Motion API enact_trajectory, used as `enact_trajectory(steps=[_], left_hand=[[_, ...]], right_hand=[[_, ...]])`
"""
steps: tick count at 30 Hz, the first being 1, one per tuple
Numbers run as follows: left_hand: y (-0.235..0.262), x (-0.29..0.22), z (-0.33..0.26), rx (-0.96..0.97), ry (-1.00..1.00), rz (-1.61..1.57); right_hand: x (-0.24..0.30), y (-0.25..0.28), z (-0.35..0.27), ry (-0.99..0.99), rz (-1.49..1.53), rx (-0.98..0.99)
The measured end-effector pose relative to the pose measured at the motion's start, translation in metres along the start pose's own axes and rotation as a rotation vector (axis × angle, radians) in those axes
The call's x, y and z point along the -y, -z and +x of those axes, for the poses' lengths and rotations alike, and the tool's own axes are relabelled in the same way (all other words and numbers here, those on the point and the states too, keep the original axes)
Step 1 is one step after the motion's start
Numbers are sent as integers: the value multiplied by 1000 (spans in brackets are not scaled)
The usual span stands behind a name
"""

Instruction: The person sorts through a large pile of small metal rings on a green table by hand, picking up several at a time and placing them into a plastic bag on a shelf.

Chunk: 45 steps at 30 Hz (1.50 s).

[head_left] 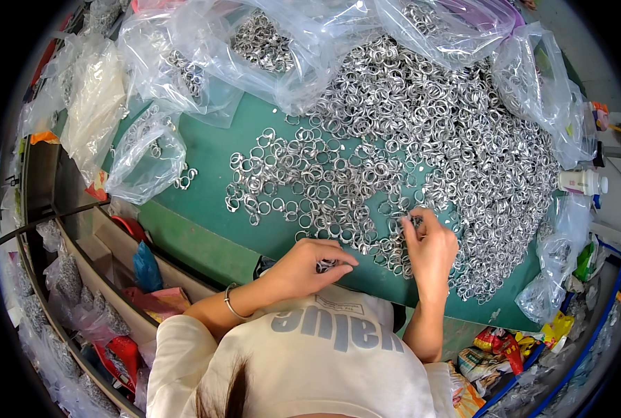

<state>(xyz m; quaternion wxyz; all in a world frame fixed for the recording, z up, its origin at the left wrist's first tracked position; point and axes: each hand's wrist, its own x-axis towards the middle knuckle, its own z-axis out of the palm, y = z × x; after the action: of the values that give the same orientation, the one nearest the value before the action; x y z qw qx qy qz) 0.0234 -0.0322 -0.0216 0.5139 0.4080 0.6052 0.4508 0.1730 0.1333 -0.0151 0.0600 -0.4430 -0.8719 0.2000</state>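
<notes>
Many silver metal rings cover the green table. A deep heap of rings (491, 160) fills the right side, and a thinner spread of rings (317, 174) reaches toward the middle. My left hand (303, 268) is curled near the table's front edge, with several silver rings cupped in its fingers. Just right of it, my right hand (434, 244) is over the near edge of the spread. Its thumb and fingers are pinched around one or more rings, partly hidden by the fingertips.
Clear plastic bags holding rings (262, 45) line the far side of the green table (213, 216). An open drawer (108, 258) is at the left. At the right edge stands a white bottle (582, 182); colourful packets (505, 345) lie below.
</notes>
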Motion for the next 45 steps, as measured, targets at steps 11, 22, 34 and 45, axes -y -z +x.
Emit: enact_trajectory(steps=[11, 22, 34, 45], left_hand=[[-1, -6, 9, 18, -29, -13], [-2, -3, 13, -18, -51, -20], [-8, -7, 14, -23, 13, -101], [-11, -8, 13, 201, 496, -1003]], right_hand=[[35, -37, 35, 328, 115, -146], [2, -9, 9, -277, 1270, 278], [-10, -10, 2, -441, 1941, 618], [-26, 11, -30, -341, 1033, 5]])
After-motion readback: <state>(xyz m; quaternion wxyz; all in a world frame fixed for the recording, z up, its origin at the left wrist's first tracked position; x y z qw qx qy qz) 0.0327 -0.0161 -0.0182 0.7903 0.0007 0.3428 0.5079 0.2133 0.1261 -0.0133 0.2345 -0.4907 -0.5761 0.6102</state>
